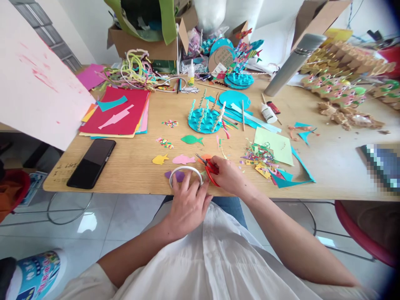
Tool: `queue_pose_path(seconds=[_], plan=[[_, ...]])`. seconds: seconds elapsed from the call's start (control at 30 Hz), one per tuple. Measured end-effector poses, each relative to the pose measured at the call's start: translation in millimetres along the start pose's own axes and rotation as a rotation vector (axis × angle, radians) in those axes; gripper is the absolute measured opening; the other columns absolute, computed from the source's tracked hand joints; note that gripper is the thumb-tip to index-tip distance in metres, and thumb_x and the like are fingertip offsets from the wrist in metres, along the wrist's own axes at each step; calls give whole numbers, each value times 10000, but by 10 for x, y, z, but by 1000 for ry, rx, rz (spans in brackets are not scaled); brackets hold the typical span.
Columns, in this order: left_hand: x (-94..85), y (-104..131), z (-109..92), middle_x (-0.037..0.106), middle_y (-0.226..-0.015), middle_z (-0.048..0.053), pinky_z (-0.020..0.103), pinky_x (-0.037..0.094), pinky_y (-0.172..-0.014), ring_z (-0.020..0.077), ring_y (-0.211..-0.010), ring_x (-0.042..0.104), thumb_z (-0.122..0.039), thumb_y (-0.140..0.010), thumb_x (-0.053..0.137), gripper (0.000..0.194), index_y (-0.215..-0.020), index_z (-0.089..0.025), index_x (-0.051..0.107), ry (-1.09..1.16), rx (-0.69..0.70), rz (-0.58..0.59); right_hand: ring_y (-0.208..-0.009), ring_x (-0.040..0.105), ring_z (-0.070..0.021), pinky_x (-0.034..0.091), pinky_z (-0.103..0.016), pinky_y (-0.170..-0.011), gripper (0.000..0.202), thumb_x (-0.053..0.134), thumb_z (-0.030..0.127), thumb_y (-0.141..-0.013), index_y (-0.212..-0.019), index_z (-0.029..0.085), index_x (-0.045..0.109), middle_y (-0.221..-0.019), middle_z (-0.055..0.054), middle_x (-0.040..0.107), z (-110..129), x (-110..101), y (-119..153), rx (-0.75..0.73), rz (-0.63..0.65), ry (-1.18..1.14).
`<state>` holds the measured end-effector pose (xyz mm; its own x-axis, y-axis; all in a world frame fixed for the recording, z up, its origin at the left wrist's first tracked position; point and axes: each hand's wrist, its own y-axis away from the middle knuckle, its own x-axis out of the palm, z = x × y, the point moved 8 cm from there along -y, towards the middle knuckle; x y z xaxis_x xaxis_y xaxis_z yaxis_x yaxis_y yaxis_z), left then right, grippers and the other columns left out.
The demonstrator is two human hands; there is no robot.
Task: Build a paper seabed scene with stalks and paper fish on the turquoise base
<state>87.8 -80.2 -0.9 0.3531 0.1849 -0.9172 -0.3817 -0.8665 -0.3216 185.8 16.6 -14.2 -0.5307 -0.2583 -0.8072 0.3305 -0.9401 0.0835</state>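
Wearing a pale shirt [206, 258], up against the table [131, 179]. Reaching left hand [189, 204] over the near edge, with fingers spread on and inside a white ring [184, 168]; cannot tell about any pinch on it. Seeing through this ring part of a purple scrap [178, 176]. Holding red scissors [212, 167] in right hand [229, 175], clamped on the handles, with blades pointing away and leftward over an orange piece [206, 157]. Just left of them, having a pink fish [183, 159], then a yellow fish [160, 159]; well off to the left, a phone [92, 164]. To the right, having colourful scraps [262, 155] against a pale green sheet [276, 146]. Beyond the pink fish, seeing a green fish [192, 140]. Farther on, finding a blue disc [204, 121] with upright twisted strips, between a red paper stack [126, 121] and a glue bottle [268, 113]. Behind, having a grey flask [293, 64] at right, and farthest, a carton [140, 48] under a green bag [168, 21].
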Motion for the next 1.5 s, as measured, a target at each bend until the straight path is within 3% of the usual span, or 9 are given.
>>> queue_pose_path(seconds=[0.23,0.47,0.87,1.1,1.3,1.5], plan=[[6,11,-6,648,-1142,131,710,236,-1053,391,-1231,464,-314,-946,489,334,-1212,-158,616,-21,2,-21,-540,374,-100,271,-227,-523,144,529,192,-737,-665,210,406,-607,22,512,23,-17,7,-5,-3,-7],[25,65,-97,663,-1071,140,719,276,-1012,396,-1223,470,-310,-939,499,331,-1197,-141,618,8,112,-46,-543,389,-101,273,-223,-528,124,518,202,-757,-679,208,422,-621,14,531,18,-17,7,-11,-13,-28],[68,20,-117,648,-1073,139,717,277,-1015,379,-1223,471,-314,-942,498,303,-1159,-146,626,-63,88,8,-541,402,-104,273,-225,-541,127,528,215,-776,-690,208,435,-624,7,546,22,-15,19,-2,-4,11],[79,-5,-131,639,-1137,135,716,268,-1025,376,-1251,441,-336,-946,497,325,-1196,-157,603,-78,85,70,-537,432,-113,269,-232,-530,134,512,243,-819,-710,213,441,-651,-11,583,37,-129,76,45,-22,16],[82,-6,-125,627,-1195,136,721,256,-1032,363,-1252,443,-326,-947,497,336,-1229,-165,584,-70,81,76,-551,457,-117,281,-233,-530,158,526,287,-825,-719,214,435,-654,-9,585,51,-298,154,34,-117,-35],[86,-10,-123,638,-1134,139,710,281,-1019,373,-1241,456,-317,-947,492,280,-1136,-152,617,-62,80,80,-507,409,-102,267,-222,-503,130,522,252,-799,-705,216,439,-589,28,525,70,-166,164,-35,-40,-47]])
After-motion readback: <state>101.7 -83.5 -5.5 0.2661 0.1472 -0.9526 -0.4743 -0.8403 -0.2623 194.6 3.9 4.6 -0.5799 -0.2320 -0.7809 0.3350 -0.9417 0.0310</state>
